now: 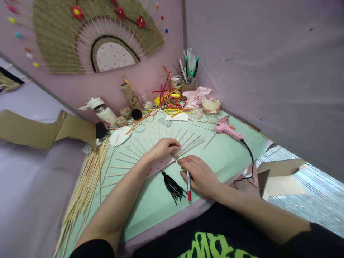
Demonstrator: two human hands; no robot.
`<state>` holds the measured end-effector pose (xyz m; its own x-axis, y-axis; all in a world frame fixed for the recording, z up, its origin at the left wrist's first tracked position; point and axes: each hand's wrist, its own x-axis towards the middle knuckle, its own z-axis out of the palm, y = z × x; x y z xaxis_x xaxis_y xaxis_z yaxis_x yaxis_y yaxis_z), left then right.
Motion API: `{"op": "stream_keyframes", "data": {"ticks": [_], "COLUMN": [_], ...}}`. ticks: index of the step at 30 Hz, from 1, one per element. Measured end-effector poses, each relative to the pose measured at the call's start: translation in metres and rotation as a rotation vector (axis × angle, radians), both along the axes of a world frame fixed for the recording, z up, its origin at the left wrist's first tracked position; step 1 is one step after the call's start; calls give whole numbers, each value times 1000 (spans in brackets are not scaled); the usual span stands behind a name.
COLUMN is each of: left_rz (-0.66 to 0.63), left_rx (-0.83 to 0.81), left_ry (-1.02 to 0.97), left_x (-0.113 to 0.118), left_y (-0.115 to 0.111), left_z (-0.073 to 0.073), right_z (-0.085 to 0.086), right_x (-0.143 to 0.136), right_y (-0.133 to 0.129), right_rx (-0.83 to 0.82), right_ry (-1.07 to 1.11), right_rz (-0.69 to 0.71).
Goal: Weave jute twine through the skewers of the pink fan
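A half-round fan frame of thin wooden sticks [124, 156] is spread on the table, with a pink-dotted piece [161, 164] at its hub. My left hand [166, 147] reaches over the hub, its fingers closed at the near end of a clear ruler [192, 144] that lies along the fan's right-hand sticks. In my right hand [200, 175] a white marker with red ends [188, 182] is tucked between the fingers. These fingertips rest beside the hub's right corner and the ruler's end. Just below the hub lies a black tassel [173, 187].
A pink glue gun [229, 131] with a black cord lies at right. Loose sticks [84, 186] are piled at left. Along the back stand a white bottle [101, 109], yarn balls [125, 112], pipe cleaners [172, 102] and a jar [189, 85]. A finished fan [53, 39] hangs above.
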<state>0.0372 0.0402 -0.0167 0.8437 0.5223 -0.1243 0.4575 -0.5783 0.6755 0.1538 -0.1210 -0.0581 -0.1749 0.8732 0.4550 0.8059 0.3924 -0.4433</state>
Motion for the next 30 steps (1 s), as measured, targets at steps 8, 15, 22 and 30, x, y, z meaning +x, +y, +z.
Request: {"op": "stream_keyframes", "data": {"ticks": [8,15,22,30], "left_rz": [-4,25,22,35], "left_rx": [-7,-33,-39,-31], "left_ry": [-5,2,-15,10], "left_x": [-1,0,-1,0], "left_y": [3,1,0,-1], "left_z": [-3,-3,-2,-1], "right_z": [0,0,0,2], "right_x": [-1,-1,0,4], "right_y": [1,0,-1,-5], "right_rx": [18,11,23,51], "right_ry": [2,6,35,116], "right_rz": [-15,-21,-7,35]}}
